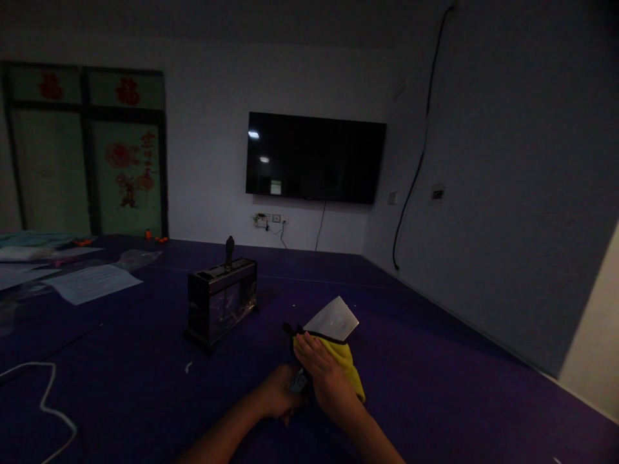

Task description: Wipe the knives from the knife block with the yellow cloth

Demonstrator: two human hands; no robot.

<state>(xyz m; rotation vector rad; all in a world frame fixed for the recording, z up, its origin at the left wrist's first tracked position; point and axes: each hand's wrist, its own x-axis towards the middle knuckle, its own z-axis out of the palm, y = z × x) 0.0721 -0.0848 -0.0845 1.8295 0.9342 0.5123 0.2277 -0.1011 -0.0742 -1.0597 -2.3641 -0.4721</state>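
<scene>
Purple surface runs to the far wall & R wall; room's dim. TV hangs far, sockets under it; glass doors w/ red decals far L; black cable down the R wall. Near ctr, the knife is in the L hand, its fingers clamped on the grey handle, blade pointing far & a bit R. R hand lies on the yellow cloth over part of the blade, fingers together & flat; thumb's hidden, so can't tell if it grips from below. Cloth hides the blade's near part; L hand covers much of the handle. Knife block, far L of the hands, has one black handle sticking up; can't make out what's inside, too dark. Papers & plastic bag at L, pile cut off by the view's L side, as is the white cord near L. Block stands apart from the hands, gap btwn; widest room to move is R of the hands, up to the R wall's foot.
</scene>
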